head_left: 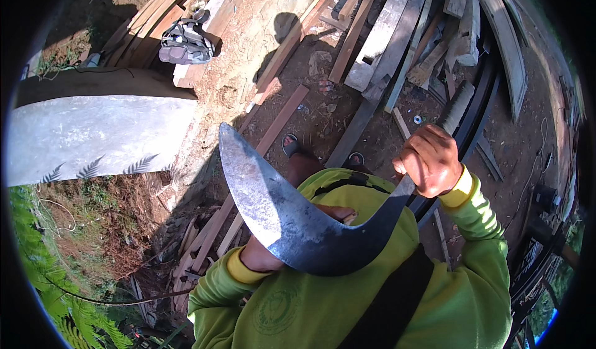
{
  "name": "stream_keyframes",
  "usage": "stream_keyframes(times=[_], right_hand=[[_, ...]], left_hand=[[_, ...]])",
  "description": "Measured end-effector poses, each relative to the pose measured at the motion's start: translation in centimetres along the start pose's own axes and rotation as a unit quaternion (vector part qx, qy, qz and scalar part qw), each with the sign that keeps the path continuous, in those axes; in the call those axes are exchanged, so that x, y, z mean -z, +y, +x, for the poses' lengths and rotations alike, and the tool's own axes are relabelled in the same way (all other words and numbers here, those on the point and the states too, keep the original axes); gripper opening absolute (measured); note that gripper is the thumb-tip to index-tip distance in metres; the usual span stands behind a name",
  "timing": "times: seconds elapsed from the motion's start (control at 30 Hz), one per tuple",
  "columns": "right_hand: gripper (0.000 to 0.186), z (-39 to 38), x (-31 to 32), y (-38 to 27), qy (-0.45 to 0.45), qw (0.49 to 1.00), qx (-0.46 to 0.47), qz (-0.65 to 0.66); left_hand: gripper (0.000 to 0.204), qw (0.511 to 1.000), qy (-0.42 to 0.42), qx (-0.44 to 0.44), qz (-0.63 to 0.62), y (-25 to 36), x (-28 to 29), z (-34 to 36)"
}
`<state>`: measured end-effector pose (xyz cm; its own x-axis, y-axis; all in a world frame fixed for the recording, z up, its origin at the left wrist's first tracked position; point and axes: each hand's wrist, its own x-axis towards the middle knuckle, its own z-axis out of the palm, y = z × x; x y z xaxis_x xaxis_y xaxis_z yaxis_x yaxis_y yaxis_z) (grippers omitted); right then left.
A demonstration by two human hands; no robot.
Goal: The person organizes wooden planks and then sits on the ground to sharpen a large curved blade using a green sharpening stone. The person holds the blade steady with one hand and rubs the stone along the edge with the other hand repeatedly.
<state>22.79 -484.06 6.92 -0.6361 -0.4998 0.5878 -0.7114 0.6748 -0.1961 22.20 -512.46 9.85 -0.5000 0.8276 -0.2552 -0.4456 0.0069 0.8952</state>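
Grey bag (pixel 189 44), contents unclear; curved blade (pixel 304 237), in right hand (pixel 428 161)

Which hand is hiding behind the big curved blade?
The left hand: the curved blade covers most of it, and only bits peek out. The right hand is in plain view, with the handle sticking out of it.

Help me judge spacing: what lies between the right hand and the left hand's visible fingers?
In the head view: yellow-green top, then the neck of the curved blade by the right hand. The blade hides much of the left hand.
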Motion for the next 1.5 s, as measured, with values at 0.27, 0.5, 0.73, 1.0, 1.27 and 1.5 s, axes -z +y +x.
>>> stream_keyframes(times=[0.27,0.5,0.73,1.0,1.27,1.5], right_hand=[[0.023,0.3,0.6,-0.2,-0.029,0.999,0.017,0.007],[0.025,1.0,0.3,-0.4,0.024,0.999,0.023,-0.026],[0.025,1.0,0.8,-0.4,-0.002,1.000,0.022,-0.022],[0.028,-1.4,3.7,3.8,0.038,0.982,-0.138,-0.126],[0.025,-3.3,2.2,2.7,0.123,0.936,-0.328,0.044],[0.022,-4.1,0.6,2.1,0.101,0.926,-0.359,0.055]], left_hand=[[0.033,0.999,-0.029,0.029,0.020,0.0,0.5,-0.8],[0.037,0.996,-0.048,0.010,-0.075,-0.9,1.2,-1.8],[0.039,0.978,0.021,-0.043,-0.203,-1.0,0.6,-2.6],[0.031,0.978,0.120,0.028,-0.169,1.7,0.3,-2.4],[0.030,0.981,0.104,0.019,-0.160,1.4,0.5,-1.7],[0.031,0.978,0.119,0.018,-0.173,1.3,0.2,-1.2]])
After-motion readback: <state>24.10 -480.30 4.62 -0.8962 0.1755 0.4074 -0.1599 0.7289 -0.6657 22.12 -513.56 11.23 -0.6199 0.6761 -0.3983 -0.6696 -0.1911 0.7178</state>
